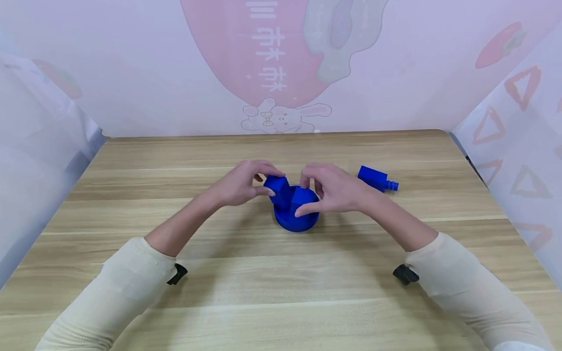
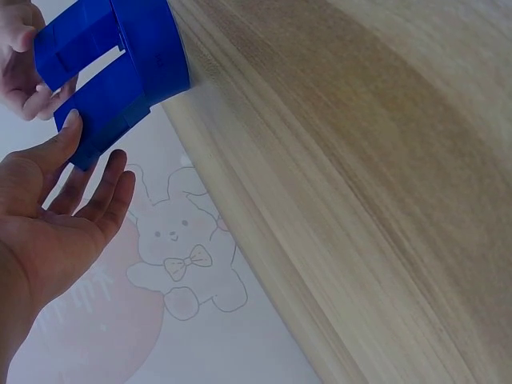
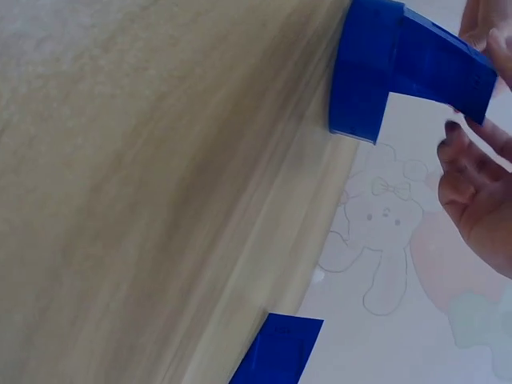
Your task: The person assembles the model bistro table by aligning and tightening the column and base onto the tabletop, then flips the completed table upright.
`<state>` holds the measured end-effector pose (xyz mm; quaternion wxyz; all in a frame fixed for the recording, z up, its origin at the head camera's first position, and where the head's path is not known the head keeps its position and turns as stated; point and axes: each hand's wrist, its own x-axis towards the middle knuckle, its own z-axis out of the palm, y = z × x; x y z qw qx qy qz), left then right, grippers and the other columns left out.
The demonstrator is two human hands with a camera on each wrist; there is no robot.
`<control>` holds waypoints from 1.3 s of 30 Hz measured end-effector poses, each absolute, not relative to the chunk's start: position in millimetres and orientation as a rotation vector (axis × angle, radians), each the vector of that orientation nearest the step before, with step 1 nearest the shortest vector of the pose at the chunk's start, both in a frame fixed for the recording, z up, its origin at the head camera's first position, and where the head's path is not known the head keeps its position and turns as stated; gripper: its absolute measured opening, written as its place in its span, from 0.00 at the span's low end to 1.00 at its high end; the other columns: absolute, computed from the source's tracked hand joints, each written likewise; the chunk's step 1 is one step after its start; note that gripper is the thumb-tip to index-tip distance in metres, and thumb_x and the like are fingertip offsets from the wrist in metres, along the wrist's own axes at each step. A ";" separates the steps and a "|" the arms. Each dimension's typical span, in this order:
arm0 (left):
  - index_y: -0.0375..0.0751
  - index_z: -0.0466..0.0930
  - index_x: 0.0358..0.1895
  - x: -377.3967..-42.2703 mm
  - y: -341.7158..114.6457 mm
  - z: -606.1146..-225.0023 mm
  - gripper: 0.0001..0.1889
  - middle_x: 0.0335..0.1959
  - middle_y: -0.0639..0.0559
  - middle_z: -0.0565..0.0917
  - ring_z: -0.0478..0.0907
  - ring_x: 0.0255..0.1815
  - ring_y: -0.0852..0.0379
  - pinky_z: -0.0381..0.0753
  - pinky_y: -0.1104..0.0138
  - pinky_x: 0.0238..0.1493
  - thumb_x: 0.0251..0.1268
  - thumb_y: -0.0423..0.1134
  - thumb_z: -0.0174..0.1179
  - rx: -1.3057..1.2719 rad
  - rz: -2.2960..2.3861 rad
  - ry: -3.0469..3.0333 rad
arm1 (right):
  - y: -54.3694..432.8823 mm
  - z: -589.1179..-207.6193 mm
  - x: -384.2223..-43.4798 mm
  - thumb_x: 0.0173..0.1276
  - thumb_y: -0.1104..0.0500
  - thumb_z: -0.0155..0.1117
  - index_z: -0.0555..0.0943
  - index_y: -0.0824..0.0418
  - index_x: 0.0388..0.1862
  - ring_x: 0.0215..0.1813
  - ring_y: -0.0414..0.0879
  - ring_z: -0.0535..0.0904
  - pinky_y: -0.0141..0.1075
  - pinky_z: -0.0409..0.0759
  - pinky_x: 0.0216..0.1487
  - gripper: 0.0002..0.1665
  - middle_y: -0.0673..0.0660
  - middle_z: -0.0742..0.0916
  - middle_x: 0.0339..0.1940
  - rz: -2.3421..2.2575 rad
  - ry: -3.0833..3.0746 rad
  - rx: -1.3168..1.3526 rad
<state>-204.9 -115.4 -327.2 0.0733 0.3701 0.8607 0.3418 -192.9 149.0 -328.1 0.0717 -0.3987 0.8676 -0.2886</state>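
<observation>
A round blue base (image 1: 296,224) stands on the table between my hands, and two blue blocks rise side by side from it. My left hand (image 1: 239,184) pinches the upper end of the left block (image 1: 277,187) between thumb and fingers. In the left wrist view the thumb of my left hand (image 2: 56,200) lies against that block (image 2: 100,108). My right hand (image 1: 338,187) holds the right block (image 1: 304,196), thumb in front and index finger behind. The right wrist view shows my right hand (image 3: 484,204) at the end of its block (image 3: 436,60). The blocks' lower ends are hidden inside the base.
A blue bottle-shaped piece with a ridged neck (image 1: 373,178) lies on its side to the right, behind my right wrist. The wooden table (image 1: 281,278) ends at the back against a pale wall (image 1: 145,78) printed with a rabbit. Pale sheets flank both sides.
</observation>
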 end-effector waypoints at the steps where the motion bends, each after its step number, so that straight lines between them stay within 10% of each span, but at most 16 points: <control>1: 0.31 0.84 0.59 -205.0 -115.3 -327.3 0.20 0.55 0.39 0.86 0.82 0.56 0.43 0.84 0.50 0.53 0.63 0.26 0.71 1.109 1.030 2.583 | 150.3 -327.3 -192.7 0.59 0.45 0.83 0.82 0.60 0.47 0.29 0.47 0.77 0.38 0.78 0.32 0.28 0.52 0.82 0.37 -0.886 2.575 -1.209; 6: 0.31 0.84 0.59 -205.2 -115.3 -327.3 0.20 0.54 0.39 0.86 0.82 0.56 0.43 0.84 0.49 0.54 0.63 0.26 0.71 1.107 1.030 2.581 | 156.4 -326.0 -193.0 0.64 0.54 0.79 0.80 0.65 0.63 0.28 0.43 0.77 0.42 0.80 0.34 0.32 0.54 0.85 0.43 -0.984 2.429 -1.275; 24: 0.31 0.85 0.59 -204.8 -114.9 -327.3 0.20 0.55 0.39 0.86 0.82 0.56 0.43 0.84 0.48 0.54 0.62 0.26 0.71 1.100 1.040 2.573 | 163.3 -324.7 -192.0 0.69 0.65 0.70 0.80 0.66 0.65 0.35 0.45 0.78 0.46 0.79 0.34 0.26 0.56 0.86 0.56 -0.992 2.354 -1.293; 39: 0.30 0.85 0.59 -205.8 -115.4 -328.0 0.21 0.55 0.38 0.86 0.82 0.56 0.42 0.83 0.44 0.54 0.62 0.25 0.71 1.097 1.060 2.569 | 160.7 -329.3 -191.2 0.57 0.54 0.85 0.75 0.59 0.34 0.28 0.49 0.76 0.39 0.77 0.33 0.24 0.52 0.79 0.29 -1.041 2.420 -1.250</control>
